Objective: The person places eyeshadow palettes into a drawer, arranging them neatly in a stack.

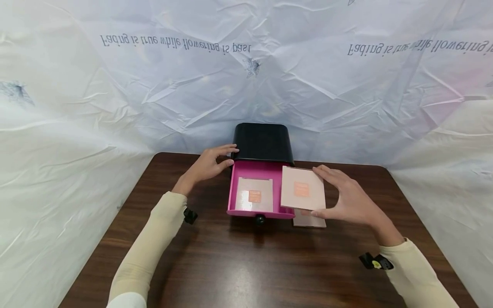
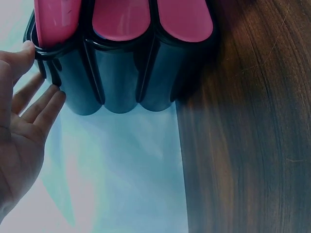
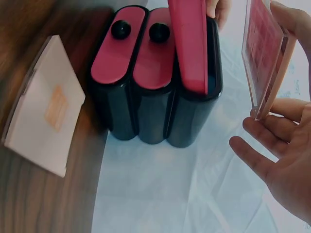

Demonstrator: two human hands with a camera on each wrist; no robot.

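Observation:
A black cabinet [image 1: 263,141] stands at the table's back edge, its pink top drawer [image 1: 259,167] pulled out. One pale square makeup palette [image 1: 244,201] lies inside the drawer on the left. My right hand [image 1: 348,199] pinches a second palette [image 1: 302,188] between thumb and fingers, over the drawer's right edge. Below it a third palette [image 1: 310,221], partly covered, is on the table. My left hand [image 1: 209,162] rests against the cabinet's left side, fingers mostly straight and thumb at the front rim; the left wrist view shows this hand [image 2: 29,126] too.
Two lower pink drawers [image 3: 112,58] with black knobs are closed under the open one. The dark wooden table [image 1: 239,269] extends toward me. Behind and beside it hangs crumpled white sheeting [image 1: 200,94] with printed lettering.

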